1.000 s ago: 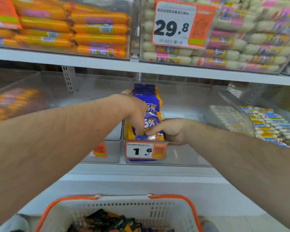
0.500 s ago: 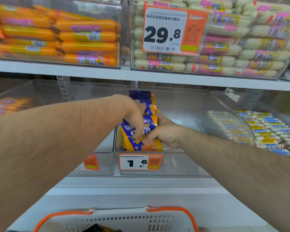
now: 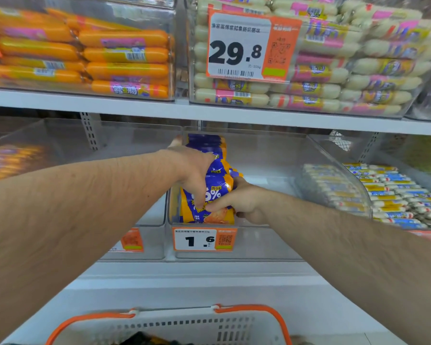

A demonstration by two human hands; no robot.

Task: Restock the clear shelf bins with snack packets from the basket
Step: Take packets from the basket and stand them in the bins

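Observation:
A row of blue and orange snack packets [image 3: 218, 192] stands on edge along the left wall of a clear shelf bin [image 3: 271, 150] on the middle shelf. My left hand [image 3: 193, 170] reaches over the row and grips the front packets from the left and top. My right hand [image 3: 237, 202] grips the same packets from the right, thumb on the front packet's face. The white basket with orange handles [image 3: 184, 324] sits at the bottom edge, with dark packets inside.
A 1.6 price tag [image 3: 204, 239] hangs on the bin's front. Left of it is another clear bin [image 3: 125, 145]; right, a bin of blue and white sticks [image 3: 393, 192]. The upper shelf holds orange sausages [image 3: 125, 56] and white sausages [image 3: 334, 70] behind a 29.8 tag.
Both hands have stayed on the blue packets, pressing them closer against the bin's left wall. The view has tipped upward, so less of the basket shows.

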